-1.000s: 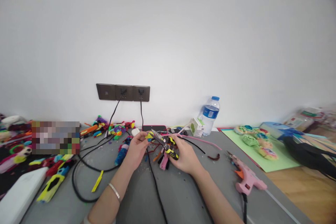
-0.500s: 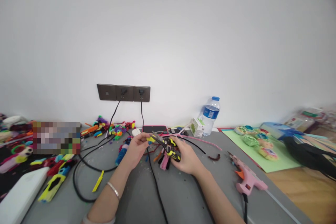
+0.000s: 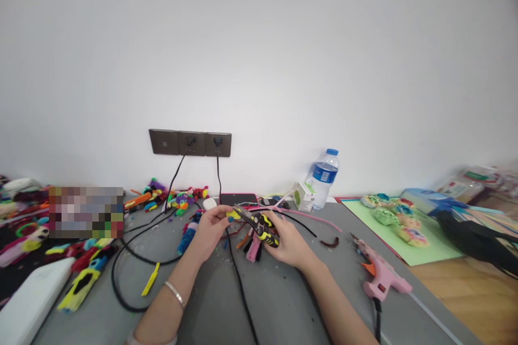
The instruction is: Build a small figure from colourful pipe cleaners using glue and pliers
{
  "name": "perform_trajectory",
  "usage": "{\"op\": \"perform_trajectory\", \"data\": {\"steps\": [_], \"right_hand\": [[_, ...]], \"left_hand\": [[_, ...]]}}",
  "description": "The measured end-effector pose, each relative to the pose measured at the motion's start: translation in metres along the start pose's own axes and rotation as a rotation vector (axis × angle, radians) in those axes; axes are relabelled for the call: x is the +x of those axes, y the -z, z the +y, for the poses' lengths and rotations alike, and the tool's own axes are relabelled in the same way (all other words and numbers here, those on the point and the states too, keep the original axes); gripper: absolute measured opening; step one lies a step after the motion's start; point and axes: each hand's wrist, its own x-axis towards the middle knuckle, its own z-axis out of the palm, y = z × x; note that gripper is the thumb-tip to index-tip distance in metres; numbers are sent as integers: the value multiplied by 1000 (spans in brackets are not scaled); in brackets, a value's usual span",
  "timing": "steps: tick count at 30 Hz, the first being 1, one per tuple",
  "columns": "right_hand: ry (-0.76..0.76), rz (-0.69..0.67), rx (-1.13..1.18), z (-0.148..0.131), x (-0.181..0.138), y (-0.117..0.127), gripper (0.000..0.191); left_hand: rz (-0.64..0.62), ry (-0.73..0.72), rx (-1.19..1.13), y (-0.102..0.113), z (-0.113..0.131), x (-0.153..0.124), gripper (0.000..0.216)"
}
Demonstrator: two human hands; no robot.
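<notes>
My right hand is wrapped round black-and-yellow scissors, whose blades point up and left. Between the fingertips of my left hand is a small yellow fuzzy piece with a bit of blue at its end. The blade tips lie against or just over this yellow piece; exactly how they touch is too small to tell. Under the scissors, on the grey table, lies a pink fuzzy piece. A blue fuzzy piece is beside my left wrist.
A pink glue gun lies at the right, near green paper with colourful rosettes. A water bottle and small box stand by the wall. Black cables cross the table. Colourful pipe-cleaner pieces and a white box are at the left.
The scissor blades have closed together somewhat at the yellow piece, and the handles are squeezed closer. Both hands stay in nearly the same place.
</notes>
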Motion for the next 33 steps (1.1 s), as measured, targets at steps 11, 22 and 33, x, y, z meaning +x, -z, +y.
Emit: {"op": "perform_trajectory", "data": {"steps": [11,22,33], "right_hand": [[-17,12,12,0,1,-1,44],[-48,108,-91,4,-1,-6,56],[-37,166,-89,3,-1,-5,55]], "left_hand": [[7,5,-30,-3,3,-1,29],[26,-21,-9,0,-1,1,26],[4,-40,-43,-2,1,-1,27]]}}
